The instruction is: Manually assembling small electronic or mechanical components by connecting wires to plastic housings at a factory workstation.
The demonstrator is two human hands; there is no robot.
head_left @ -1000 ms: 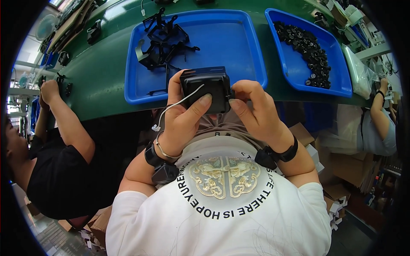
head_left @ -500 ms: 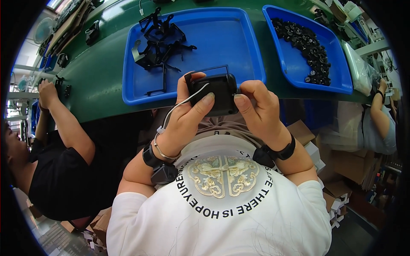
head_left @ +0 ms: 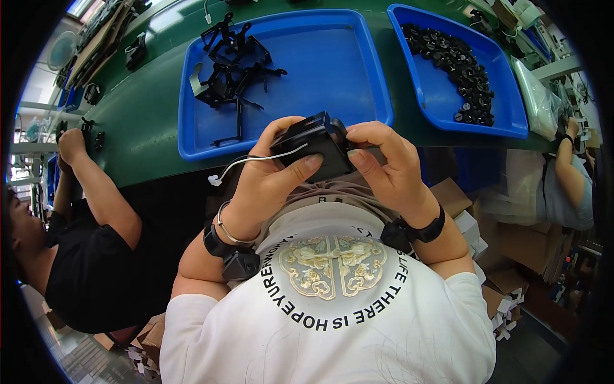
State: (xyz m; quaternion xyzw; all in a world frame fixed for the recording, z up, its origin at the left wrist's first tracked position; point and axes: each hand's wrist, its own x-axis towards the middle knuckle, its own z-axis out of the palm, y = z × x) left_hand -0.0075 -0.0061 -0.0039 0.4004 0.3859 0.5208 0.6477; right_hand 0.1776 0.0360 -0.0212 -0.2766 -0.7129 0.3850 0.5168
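My left hand [head_left: 272, 165] is closed around a black box-shaped device [head_left: 334, 160] fitted with a black bracket [head_left: 306, 131]. A thin white cable [head_left: 259, 157] comes off the device and ends in a small white connector [head_left: 214, 180], hanging over my left wrist. At the device's right side, my right hand [head_left: 390, 163] pinches a small round black knob [head_left: 339, 130] with thumb and forefinger; the fingertips partly hide it. Just beyond my hands, several black metal brackets [head_left: 233, 80] lie heaped in the left part of a blue tray [head_left: 288, 151].
A second blue tray [head_left: 419, 105] to the right holds a pile of small black knobs [head_left: 464, 70]. Both stand on a green table [head_left: 137, 109]. A co-worker's arm [head_left: 102, 182] reaches in from the left; another person's arm [head_left: 569, 173] is at far right. Cardboard boxes [head_left: 521, 243] stand below right.
The device has been tilted in my hands, so its bracket now faces up more. The white cable's connector has swung away from my left wrist, out to the left.
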